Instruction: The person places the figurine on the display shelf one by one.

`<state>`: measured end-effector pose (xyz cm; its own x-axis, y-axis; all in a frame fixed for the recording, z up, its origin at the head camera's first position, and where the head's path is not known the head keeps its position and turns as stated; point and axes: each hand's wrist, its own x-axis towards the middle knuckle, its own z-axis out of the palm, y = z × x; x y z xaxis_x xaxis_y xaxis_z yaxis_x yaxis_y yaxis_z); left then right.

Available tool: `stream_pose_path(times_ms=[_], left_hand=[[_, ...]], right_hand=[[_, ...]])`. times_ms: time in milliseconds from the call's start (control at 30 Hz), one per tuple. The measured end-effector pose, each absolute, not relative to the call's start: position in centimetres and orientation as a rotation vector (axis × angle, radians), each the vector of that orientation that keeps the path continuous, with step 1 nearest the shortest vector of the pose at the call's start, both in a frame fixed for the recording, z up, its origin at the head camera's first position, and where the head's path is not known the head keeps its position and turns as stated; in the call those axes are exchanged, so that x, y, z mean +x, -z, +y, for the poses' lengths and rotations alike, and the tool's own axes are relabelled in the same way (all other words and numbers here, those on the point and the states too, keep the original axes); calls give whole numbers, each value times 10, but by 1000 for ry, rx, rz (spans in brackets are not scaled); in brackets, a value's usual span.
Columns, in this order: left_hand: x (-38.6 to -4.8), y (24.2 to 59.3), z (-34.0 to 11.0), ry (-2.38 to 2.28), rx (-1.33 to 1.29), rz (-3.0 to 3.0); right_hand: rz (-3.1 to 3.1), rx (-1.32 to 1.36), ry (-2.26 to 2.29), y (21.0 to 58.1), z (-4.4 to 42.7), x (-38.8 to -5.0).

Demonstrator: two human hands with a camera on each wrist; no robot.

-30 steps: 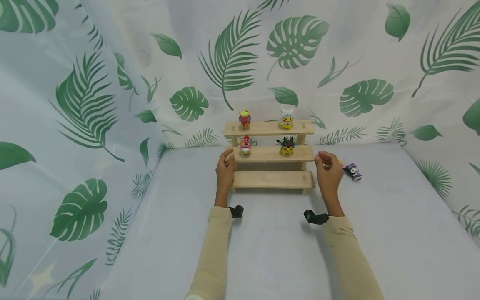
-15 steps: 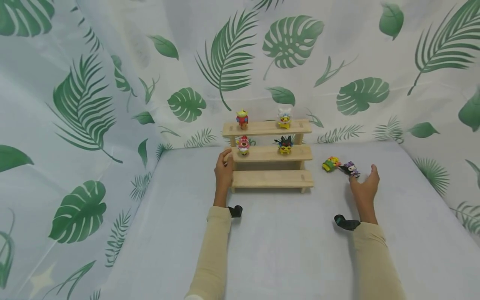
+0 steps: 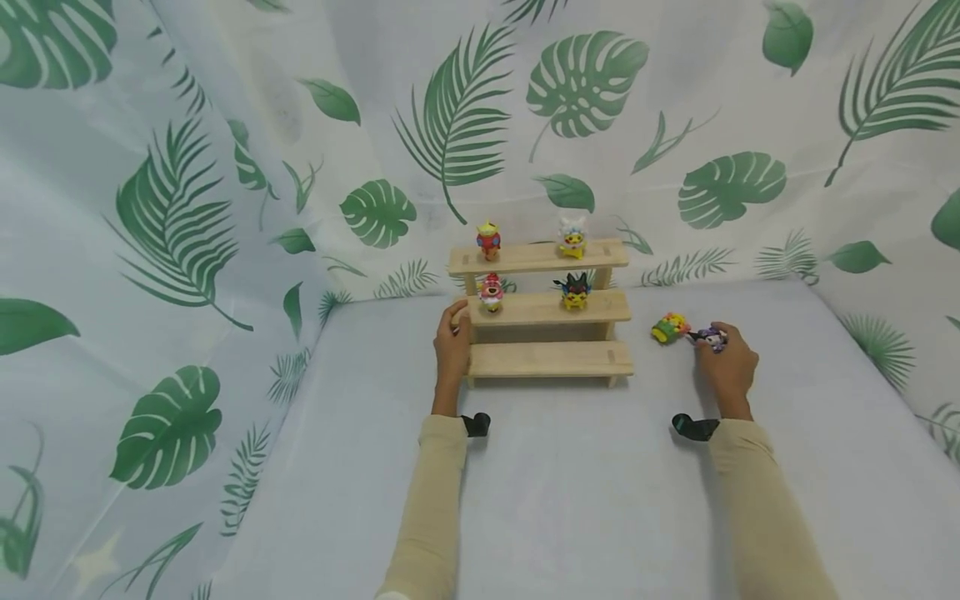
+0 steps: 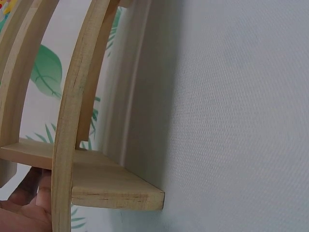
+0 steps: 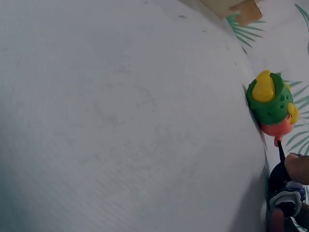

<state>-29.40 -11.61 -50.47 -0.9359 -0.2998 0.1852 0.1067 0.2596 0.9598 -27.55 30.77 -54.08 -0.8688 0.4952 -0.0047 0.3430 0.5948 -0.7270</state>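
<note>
The right hand (image 3: 729, 360), spread half a second ago, now pinches the purple toy (image 3: 711, 338) on the table (image 3: 570, 483), just beside the green toy (image 3: 667, 328); the left hand (image 3: 452, 350) stays at the left end of the wooden shelf (image 3: 532, 310), partly hidden by it, so I cannot tell whether it grips; the purple toy is partly covered

Left hand (image 4: 26, 209), left wrist view: fingers part-hidden behind rack (image 4: 70, 121); cut off by left and lower edges.
Rack, above left hand: cut off by upper edge.
Coloured object (image 4: 7, 7), above left hand: corner sliver only, unidentifiable.
Purple figure (image 3: 710, 338), at right hand (image 3: 729, 368): part-covered by fingers.
Red figure (image 3: 489, 241), beyond left hand: features too small.
</note>
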Motion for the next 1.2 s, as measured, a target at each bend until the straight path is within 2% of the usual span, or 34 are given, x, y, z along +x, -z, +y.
stream_pose_path(times_ms=[200,467,633,800,1200], left_hand=[[-293,503,-114,1715,178,-2231],[-293,505,-115,1717,166,-2226],[-294,505,-116,1703,155,-2227],[-294,505,-116,1707,155,-2224],[-293,505,-117,1705,180,-2238]], right_hand=[[-2387,-898,-1287,538,307,-264],[-1751,-1126,-2026,508,308,-246],[-1204,-1037,-2447,501,310,-240],[-946,-914,-2673,506,308,-230],[-1154,-773,-2761,510,283,-219]])
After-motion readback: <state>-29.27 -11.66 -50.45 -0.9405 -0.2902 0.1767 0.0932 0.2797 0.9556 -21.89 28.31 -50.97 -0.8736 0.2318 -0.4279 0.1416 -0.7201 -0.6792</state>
